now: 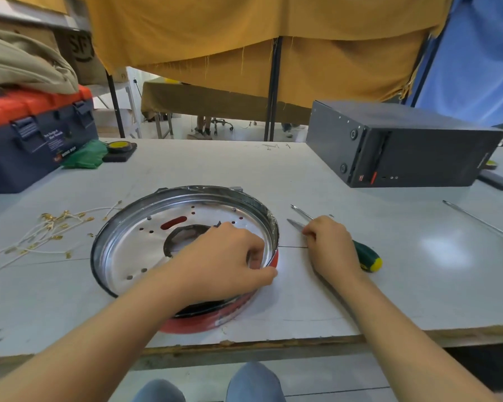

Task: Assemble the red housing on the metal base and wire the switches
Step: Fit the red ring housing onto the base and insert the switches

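— Counting from the near edge, what do you have?

— 2 knees (204, 385) in blue trousers under the table (360, 291), then my 2 hands. My left hand (227, 262) reaches across the metal base (128, 250), with the thumb outside the right rim and the fingers curled over it inside, so it pinches that rim. My right hand (331, 245) lies curled over the screwdriver (368, 258) with the green and yellow handle, gripping it near where the handle meets the shaft.

— Which way does that tool point?

— Its long axis runs diagonally: handle toward the near right, tip toward the far left, aimed past the base. A 2nd metal blade (295, 224) lies just beside the shaft, roughly parallel; I cannot tell what it belongs to.

— And the housing?

— 1 red housing (215, 320) sits near the front edge of the table, with the 1 round shiny base nested in it, open side up. Red shows along the near right side and through 1 slot in the plate.

— Farther out?

— Left of the base, a loose bunch of white wires (41, 230) with brass terminals; too tangled to count. At far right, 1 more screwdriver (482, 223), shaft pointing far left. Beyond, 1 black computer case (404, 146) lies on its side to the right. At the far left are 1 blue and orange toolbox (32, 140), 1 green cloth (84, 156) and 1 tape roll (118, 146).
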`<act>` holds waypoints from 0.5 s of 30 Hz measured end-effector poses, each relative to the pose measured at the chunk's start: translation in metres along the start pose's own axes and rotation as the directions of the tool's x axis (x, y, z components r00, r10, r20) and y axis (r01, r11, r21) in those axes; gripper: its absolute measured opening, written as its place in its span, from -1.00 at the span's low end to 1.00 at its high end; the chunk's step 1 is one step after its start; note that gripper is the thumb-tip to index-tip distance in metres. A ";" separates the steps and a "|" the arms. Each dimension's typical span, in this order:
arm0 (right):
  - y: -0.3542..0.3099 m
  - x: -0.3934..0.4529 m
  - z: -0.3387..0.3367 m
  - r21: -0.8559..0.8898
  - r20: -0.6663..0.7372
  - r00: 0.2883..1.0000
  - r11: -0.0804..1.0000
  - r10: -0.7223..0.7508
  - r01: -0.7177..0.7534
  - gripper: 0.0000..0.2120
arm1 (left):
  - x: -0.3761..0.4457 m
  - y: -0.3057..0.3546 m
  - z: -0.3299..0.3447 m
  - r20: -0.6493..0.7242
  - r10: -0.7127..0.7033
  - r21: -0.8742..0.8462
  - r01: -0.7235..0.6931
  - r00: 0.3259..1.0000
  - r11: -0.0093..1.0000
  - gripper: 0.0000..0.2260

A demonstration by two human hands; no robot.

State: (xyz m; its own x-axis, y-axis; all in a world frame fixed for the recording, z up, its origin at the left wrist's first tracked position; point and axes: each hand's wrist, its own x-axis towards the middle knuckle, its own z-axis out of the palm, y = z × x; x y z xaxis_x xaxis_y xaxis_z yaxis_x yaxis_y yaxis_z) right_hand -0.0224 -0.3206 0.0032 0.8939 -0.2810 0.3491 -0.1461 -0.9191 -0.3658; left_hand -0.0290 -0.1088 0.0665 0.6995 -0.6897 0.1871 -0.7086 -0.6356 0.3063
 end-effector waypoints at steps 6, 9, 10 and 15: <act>0.000 -0.003 0.011 -0.197 0.034 0.998 0.979 -0.052 0.058 -0.80 | 0.001 0.005 0.000 -0.025 0.018 -0.166 -0.022 1.000 0.986 -0.77; 0.001 -0.005 0.012 -0.204 0.027 0.997 0.976 -0.066 0.070 -0.81 | 0.002 0.007 -0.001 -0.075 0.041 -0.137 -0.050 0.996 0.989 -0.75; 0.001 -0.005 0.012 -0.192 0.026 0.997 0.978 -0.072 0.075 -0.80 | 0.002 0.008 -0.003 -0.090 0.047 -0.135 -0.059 0.995 0.989 -0.76; -0.005 -0.005 0.007 0.066 0.022 0.986 0.984 -0.166 0.164 -0.75 | -0.002 0.009 -0.035 -0.257 0.042 -0.192 -0.094 0.966 0.977 -0.79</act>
State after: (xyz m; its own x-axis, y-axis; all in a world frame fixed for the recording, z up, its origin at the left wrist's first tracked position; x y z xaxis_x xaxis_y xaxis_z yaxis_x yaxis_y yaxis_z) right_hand -0.0235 -0.3127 -0.0031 0.9151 -0.1182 0.3855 0.0312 -0.9324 -0.3601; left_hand -0.0336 -0.1008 0.1010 0.6691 -0.6038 0.4334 -0.7403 -0.4898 0.4605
